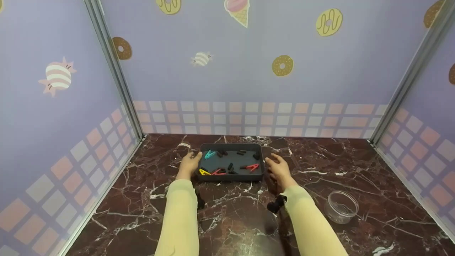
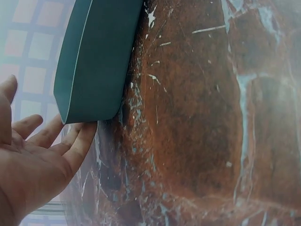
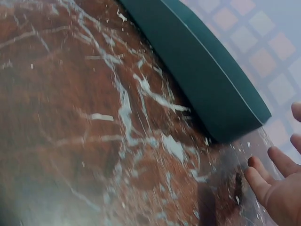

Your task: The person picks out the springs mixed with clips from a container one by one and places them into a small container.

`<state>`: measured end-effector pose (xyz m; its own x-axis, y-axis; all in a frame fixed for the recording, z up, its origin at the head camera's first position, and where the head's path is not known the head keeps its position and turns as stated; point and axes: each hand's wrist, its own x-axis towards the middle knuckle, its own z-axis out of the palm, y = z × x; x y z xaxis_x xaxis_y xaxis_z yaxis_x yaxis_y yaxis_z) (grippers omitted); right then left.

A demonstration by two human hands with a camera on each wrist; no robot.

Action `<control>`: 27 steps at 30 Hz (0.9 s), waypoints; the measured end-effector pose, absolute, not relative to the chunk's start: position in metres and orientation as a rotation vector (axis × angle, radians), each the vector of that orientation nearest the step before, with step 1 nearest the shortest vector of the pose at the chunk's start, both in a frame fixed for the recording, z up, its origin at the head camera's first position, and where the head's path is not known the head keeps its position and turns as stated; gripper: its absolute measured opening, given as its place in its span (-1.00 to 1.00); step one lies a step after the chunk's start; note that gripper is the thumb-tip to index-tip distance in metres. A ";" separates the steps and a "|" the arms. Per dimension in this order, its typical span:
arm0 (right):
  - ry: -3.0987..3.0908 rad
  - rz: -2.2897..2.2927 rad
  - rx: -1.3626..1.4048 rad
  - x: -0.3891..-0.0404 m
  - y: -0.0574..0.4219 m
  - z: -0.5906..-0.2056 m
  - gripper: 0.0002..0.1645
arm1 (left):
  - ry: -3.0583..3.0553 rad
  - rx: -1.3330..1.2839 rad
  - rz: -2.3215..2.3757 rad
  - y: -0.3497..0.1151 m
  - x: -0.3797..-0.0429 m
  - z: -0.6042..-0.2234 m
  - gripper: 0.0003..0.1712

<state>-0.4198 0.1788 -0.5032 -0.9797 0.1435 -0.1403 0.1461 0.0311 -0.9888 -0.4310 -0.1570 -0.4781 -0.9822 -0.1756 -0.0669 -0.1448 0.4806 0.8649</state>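
A dark grey rectangular tray (image 1: 231, 177) stands on the marbled table. In it lie a teal clip (image 1: 209, 154), a yellow clip (image 1: 204, 172), red clips (image 1: 252, 167) and several small black pieces (image 1: 230, 166). My left hand (image 1: 189, 165) is at the tray's left end; in the left wrist view its extended fingertips (image 2: 84, 134) meet the tray's end wall (image 2: 91, 101). My right hand (image 1: 279, 168) is beside the right end, fingers spread and loosely bent. The right wrist view shows a gap between those fingers (image 3: 258, 179) and the tray (image 3: 207, 89).
A clear round plastic tub (image 1: 341, 207) stands on the table (image 1: 238, 227), right of my right forearm. Patterned purple walls (image 1: 249, 85) enclose the table at the back and both sides, with metal posts (image 1: 117, 71) at the corners.
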 end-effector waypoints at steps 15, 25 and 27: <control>2.213 -2.204 0.284 -0.419 0.161 -0.506 -0.39 | -2.697 0.392 -1.587 -0.155 -0.427 -0.488 -0.47; 2.171 -2.169 0.329 -0.425 0.164 -0.508 -0.34 | -2.720 0.357 -1.516 -0.157 -0.426 -0.489 -0.50; 2.185 -2.140 0.319 -0.426 0.167 -0.507 -0.33 | -2.692 0.345 -1.588 -0.158 -0.426 -0.490 -0.50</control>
